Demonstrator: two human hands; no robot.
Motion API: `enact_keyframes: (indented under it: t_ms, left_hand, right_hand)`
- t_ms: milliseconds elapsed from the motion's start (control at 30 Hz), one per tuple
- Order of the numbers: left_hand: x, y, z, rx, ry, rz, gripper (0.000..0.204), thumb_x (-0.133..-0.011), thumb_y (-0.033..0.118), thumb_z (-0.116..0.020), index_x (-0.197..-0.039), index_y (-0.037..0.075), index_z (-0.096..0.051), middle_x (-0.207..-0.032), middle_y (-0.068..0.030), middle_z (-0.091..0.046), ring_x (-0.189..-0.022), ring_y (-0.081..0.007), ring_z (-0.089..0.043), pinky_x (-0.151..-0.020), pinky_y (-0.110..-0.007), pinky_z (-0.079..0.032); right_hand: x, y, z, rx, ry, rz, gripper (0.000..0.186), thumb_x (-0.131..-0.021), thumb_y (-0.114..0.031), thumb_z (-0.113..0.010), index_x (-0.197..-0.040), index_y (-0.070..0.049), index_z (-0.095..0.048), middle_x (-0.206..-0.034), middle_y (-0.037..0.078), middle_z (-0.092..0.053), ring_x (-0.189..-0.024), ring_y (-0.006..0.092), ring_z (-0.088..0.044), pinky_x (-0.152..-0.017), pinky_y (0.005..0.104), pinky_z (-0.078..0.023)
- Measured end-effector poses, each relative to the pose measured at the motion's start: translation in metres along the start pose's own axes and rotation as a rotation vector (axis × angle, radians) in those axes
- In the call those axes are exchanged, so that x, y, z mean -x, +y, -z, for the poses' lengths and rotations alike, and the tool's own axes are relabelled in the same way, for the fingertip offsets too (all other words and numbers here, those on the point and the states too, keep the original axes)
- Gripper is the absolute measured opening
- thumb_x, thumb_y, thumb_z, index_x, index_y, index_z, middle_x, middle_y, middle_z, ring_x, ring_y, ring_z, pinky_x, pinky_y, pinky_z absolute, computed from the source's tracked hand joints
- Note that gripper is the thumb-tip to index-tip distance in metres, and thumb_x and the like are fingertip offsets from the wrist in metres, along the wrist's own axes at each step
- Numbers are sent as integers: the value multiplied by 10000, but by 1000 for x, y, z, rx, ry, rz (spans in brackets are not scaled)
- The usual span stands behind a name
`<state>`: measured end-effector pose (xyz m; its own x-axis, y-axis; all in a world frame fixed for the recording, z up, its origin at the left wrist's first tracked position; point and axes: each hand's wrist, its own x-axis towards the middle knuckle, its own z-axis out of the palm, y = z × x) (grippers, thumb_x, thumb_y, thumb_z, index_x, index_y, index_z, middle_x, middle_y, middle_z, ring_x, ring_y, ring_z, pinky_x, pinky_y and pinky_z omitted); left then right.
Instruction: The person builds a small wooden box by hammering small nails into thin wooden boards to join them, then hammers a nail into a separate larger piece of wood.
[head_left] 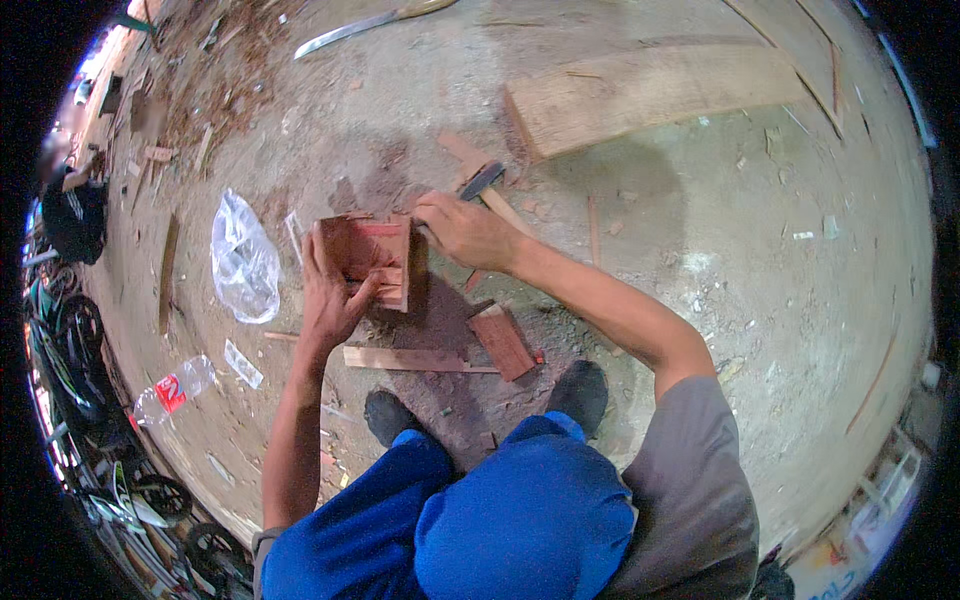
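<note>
My left hand is closed around the left side of a small reddish wooden box, with the thumb lying across its near inner part. The box rests on the ground in front of my feet, its open side facing up. My right hand is at the box's upper right edge, fingers bent and pressed together; what they pinch, if anything, is hidden. Just beyond that hand lies a hammer with a dark head and a pale wooden handle, partly behind the wrist.
A reddish wood block and a thin strip lie near my feet. At left are a clear plastic bag and a plastic bottle. A large plank and a long blade lie farther off. Bicycles line the left edge.
</note>
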<state>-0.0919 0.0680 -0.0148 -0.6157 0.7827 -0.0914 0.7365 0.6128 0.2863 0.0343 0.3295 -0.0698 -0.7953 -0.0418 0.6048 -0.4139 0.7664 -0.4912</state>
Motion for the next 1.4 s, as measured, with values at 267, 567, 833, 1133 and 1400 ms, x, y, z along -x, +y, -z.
enact_keyframes:
  t_ms: [267, 567, 833, 1133, 1400]
  left_hand:
    - [0, 0, 4, -48, -106, 7, 1116, -913, 488, -707, -1596, -74, -26, -1626, -343, -114, -1505, -502, -201, -1237, -495, -219]
    - [-10, 19, 10, -131, 49, 6, 1120, -883, 577, -719, -1599, -44, -122, -1655, -313, -97, -1535, -462, -125, -1246, -513, -144]
    - [30, 16, 19, 186, 282, 435, 795, -950, 483, -683, -1482, -21, -377, -1383, -282, -506, -1285, -397, -508, -1053, -487, -410]
    - [2, 60, 39, 254, 199, 352, 279, -929, 167, -633, -1128, -24, -676, -841, -251, -688, -799, -392, -711, -745, -444, -555]
    - [1, 92, 85, 110, 250, -187, 640, -718, 125, -799, -1336, 113, -633, -1322, -146, -600, -1175, -360, -585, -989, -462, -500]
  right_hand:
    - [9, 21, -12, -155, -125, 115, 370, -876, -85, -689, -1144, 41, -467, -1131, 207, -553, -1059, 392, -621, -916, 436, -536]
    - [9, -43, 12, -532, 207, -637, 206, -876, -130, -735, -993, 4, -631, -986, 201, -645, -961, 378, -654, -844, 422, -537]
    - [78, -104, 72, 4, 26, -1003, 536, -825, -143, -772, -1274, -6, -516, -1337, 239, -473, -1284, 465, -432, -1073, 530, -382]
    - [115, -65, 104, 220, -220, -1082, 507, -846, -178, -786, -1264, -10, -552, -1195, 220, -592, -1140, 448, -556, -966, 517, -460]
    - [85, -106, 152, -65, -96, -1108, 280, -991, -226, -650, -1140, 11, -642, -901, 183, -635, -798, 309, -648, -703, 427, -505]
